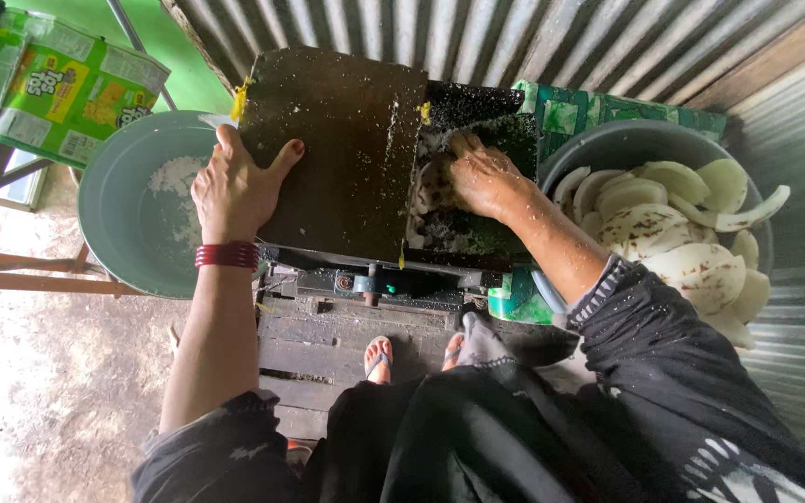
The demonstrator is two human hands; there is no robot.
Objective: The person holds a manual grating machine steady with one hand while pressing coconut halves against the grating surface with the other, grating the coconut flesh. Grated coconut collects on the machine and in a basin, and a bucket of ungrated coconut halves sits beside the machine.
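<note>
**White coconut flesh pressed into a grating machine**

White coconut piece (432, 186) sits in the open trough of the dark grating machine (347, 149), under the right hand (484, 175), whose fingers close loosely over it and press it down. The flesh appears stiff yet brittle at its thin edges, light, and probably slippery with moisture and shreds; a hold on the curved back, well away from the cutting side, seems the safest place. The left hand (235, 186) lies open and flat on the machine's dark cover plate, palm down, gripping nothing, with red bangles (226, 254) at the wrist.

Just right of the machine, a grey basin (607, 140) holds many more pale coconut pieces (682, 242), some flecked with brown skin. To the left, a green basin (114, 233) contains a small heap of white gratings (174, 177). The machine rests on a rough wooden worktop (328, 345); the person's sandalled feet (379, 359) show below it. Corrugated metal sheeting (514, 37) forms the wall behind, and a green printed carton (67, 88) stands at upper left.
</note>
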